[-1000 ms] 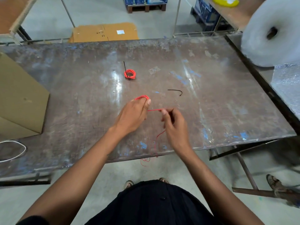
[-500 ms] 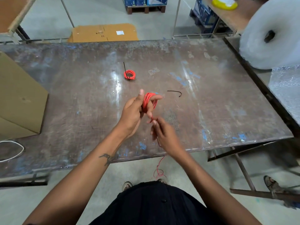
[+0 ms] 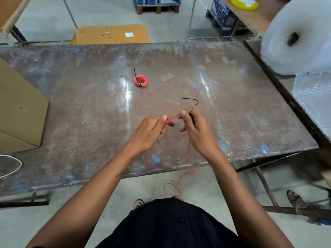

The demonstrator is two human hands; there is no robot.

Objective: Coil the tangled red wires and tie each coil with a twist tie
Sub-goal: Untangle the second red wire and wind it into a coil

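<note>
Hands over table (image 3: pixel 232 122), left hand (image 3: pixel 150 133) grip and right hand (image 3: pixel 195 127) grip pinching red wire (image 3: pixel 172 118)

The person wore a black garment (image 3: pixel 172 224) over the torso, with at least one small dark button (image 3: pixel 180 220) showing near its middle. Both forearms were bare to the bottom of the picture; no sleeves, watch or rings could be seen. A small dark mark, possibly a tattoo (image 3: pixel 119 174), showed on the left forearm; its form could not be made out. The left hand (image 3: pixel 152 131) and right hand (image 3: pixel 197 127) were ungloved. Sandal-type footwear (image 3: pixel 138 203) showed below.
</note>
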